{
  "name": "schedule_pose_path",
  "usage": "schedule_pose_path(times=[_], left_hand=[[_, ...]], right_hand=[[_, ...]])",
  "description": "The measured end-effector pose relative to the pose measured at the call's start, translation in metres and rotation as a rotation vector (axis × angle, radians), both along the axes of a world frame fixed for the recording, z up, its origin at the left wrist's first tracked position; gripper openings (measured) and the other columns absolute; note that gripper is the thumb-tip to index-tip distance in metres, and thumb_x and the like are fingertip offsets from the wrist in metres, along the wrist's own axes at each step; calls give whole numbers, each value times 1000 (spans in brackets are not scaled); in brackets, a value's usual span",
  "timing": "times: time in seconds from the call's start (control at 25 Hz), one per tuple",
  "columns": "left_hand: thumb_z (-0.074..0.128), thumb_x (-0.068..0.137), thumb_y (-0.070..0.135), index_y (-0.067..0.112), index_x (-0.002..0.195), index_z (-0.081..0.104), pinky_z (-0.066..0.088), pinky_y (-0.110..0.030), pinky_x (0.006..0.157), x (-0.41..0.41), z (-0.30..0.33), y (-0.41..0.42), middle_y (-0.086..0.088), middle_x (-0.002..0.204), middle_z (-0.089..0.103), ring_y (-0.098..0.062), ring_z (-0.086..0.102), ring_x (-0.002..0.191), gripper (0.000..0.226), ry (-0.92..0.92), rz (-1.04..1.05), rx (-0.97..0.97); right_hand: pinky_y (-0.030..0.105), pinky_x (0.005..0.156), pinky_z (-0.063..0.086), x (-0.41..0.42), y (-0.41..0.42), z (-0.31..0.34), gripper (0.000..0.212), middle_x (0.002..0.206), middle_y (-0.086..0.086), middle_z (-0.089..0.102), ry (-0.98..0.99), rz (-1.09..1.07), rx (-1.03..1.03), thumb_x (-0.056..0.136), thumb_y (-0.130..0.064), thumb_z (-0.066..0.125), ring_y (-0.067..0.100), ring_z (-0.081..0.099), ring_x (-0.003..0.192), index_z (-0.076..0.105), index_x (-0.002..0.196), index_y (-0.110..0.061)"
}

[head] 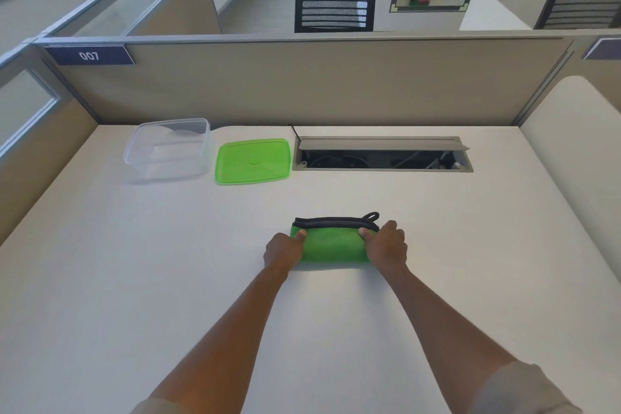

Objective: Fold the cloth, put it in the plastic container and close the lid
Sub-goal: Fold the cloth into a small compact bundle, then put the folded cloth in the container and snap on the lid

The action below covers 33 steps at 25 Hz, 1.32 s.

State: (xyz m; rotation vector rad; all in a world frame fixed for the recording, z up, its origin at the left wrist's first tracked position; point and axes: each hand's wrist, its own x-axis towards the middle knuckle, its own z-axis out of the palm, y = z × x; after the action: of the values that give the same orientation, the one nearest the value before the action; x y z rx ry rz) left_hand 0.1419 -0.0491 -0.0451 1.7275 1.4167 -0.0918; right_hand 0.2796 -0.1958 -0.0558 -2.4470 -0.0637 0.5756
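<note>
A green cloth [332,244] with a black trim and a small loop lies folded into a narrow bundle in the middle of the white desk. My left hand [284,250] grips its left end, thumb on top. My right hand [384,245] grips its right end the same way. A clear plastic container [168,148] stands open at the back left of the desk. Its green lid [252,161] lies flat beside it, to its right.
An open cable hatch [383,155] is sunk into the desk at the back, right of the lid. A beige partition [302,84] walls off the far side, with lower panels at left and right. The white desk surface [134,262] spreads wide around the cloth.
</note>
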Motion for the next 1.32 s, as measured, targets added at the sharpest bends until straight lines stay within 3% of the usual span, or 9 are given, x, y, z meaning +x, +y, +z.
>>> schedule_pose_path(times=[0.12, 0.28, 0.44, 0.68, 0.88, 1.0, 1.08, 1.2, 1.32], left_hand=[[50, 96, 46, 6, 105, 55, 54, -44, 89, -3, -2, 1, -10, 105, 58, -31, 59, 99, 42, -160, 71, -101], [48, 100, 35, 4, 110, 53, 59, -44, 80, -15, 3, -1, -11, 108, 58, -28, 59, 100, 33, -445, 208, -334], [44, 102, 33, 8, 104, 56, 57, -46, 85, -37, 3, -7, -16, 114, 62, -27, 62, 99, 28, -509, 178, -376], [44, 102, 31, 2, 118, 51, 55, -38, 79, -61, 4, -14, -17, 118, 59, -28, 60, 105, 33, -593, 180, -425], [45, 102, 31, 2, 118, 51, 56, -44, 86, -69, 4, -21, -17, 116, 59, -30, 60, 106, 34, -604, 184, -427], [48, 100, 31, 3, 115, 54, 57, -43, 84, -71, 7, -24, -14, 111, 60, -28, 60, 101, 32, -546, 168, -344], [50, 100, 30, 5, 109, 58, 57, -43, 84, -73, 6, -23, -12, 106, 62, -26, 61, 96, 27, -487, 113, -282], [54, 98, 29, 10, 91, 64, 53, -48, 90, -76, 1, -20, -10, 95, 64, -26, 60, 89, 23, -432, 69, -239], [52, 98, 30, 11, 93, 61, 54, -44, 86, -78, 2, -21, -9, 97, 63, -25, 59, 89, 21, -421, 113, -239]], right_hand=[[38, 75, 43, 1, -4, 1, 59, 120, 16, 53, 48, 8, 30, 82, -47, 66, 38, 55, 107, 47, 118, -4], [37, 69, 52, -3, -12, 4, 55, 99, 12, 62, 117, 38, 95, 77, -51, 70, 30, 60, 89, 58, 100, -2], [29, 56, 45, -11, -23, 12, 50, 80, 7, 58, 183, 68, 188, 75, -50, 73, 25, 57, 72, 60, 85, -4], [32, 59, 44, -28, -36, 9, 45, 77, 7, 59, 343, 24, 271, 69, -49, 78, 25, 56, 68, 55, 70, -10], [40, 68, 57, -41, -40, 21, 28, 100, 11, 61, 410, 44, 378, 86, -35, 66, 28, 61, 89, 54, 89, -11], [47, 71, 60, -45, -45, 21, 24, 99, 10, 60, 328, 112, 341, 88, -34, 63, 29, 61, 92, 53, 87, -13], [44, 75, 56, -46, -49, 18, 23, 96, 7, 60, 206, 162, 271, 87, -36, 63, 27, 60, 90, 52, 88, -15], [33, 66, 47, -48, -51, 17, 23, 95, 3, 60, 108, 192, 278, 88, -33, 62, 22, 56, 85, 55, 99, -14], [30, 63, 40, -49, -48, 19, 19, 94, 2, 61, 8, 254, 304, 89, -27, 62, 21, 56, 85, 59, 104, -16]])
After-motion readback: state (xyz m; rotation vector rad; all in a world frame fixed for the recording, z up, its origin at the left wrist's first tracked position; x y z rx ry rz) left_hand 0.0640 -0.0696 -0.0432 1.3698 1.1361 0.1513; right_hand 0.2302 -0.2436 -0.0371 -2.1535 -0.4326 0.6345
